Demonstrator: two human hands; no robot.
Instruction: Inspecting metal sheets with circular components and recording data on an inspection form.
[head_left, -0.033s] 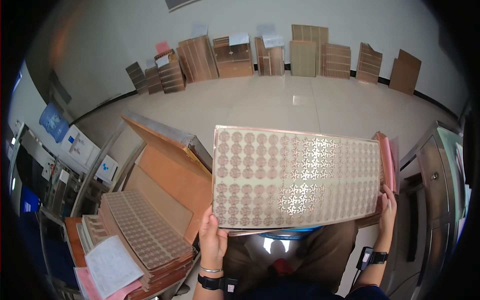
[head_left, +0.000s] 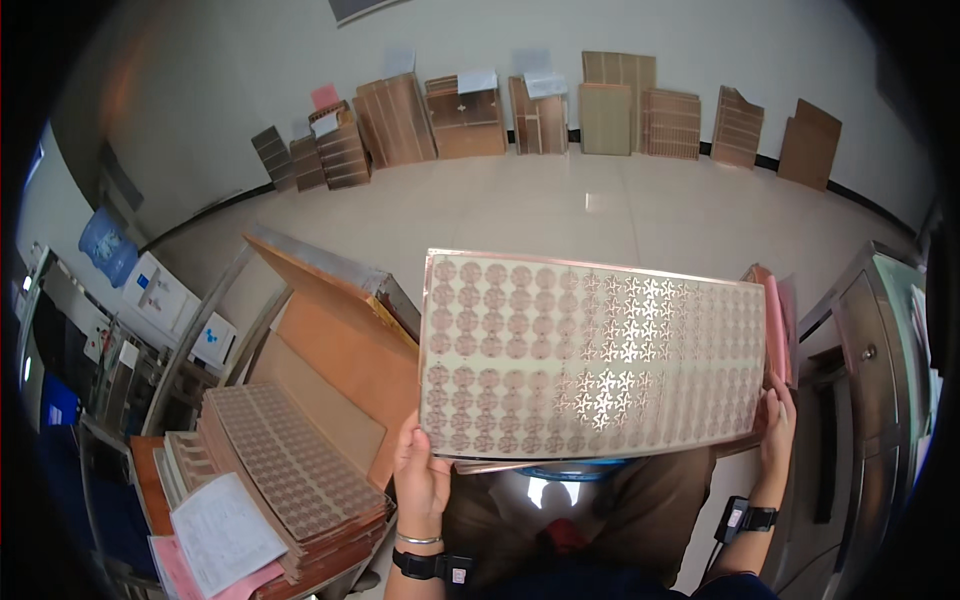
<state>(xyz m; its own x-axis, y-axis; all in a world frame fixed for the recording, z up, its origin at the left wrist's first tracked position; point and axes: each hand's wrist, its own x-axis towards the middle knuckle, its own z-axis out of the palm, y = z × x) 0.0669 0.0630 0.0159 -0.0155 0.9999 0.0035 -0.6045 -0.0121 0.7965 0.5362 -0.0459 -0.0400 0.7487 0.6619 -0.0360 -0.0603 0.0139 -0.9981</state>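
here's the patterned panel [head_left: 500, 352], up over the lap [head_left: 650, 515], partly hiding it; left hand [head_left: 422, 474] gripping its lower left corner, right hand [head_left: 775, 412] its right edge; leftward, a panel stack [head_left: 305, 460] bears a white sheet [head_left: 226, 532] (writing too small to read).

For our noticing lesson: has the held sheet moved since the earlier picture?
Yes, slightly: the sheet reaches a little further right, toward the metal cabinet, while its left edge sits further left; probably nearer the camera.

Workshop: copper-coloured panels [head_left: 540, 122] leaning against wall [head_left: 690, 40].
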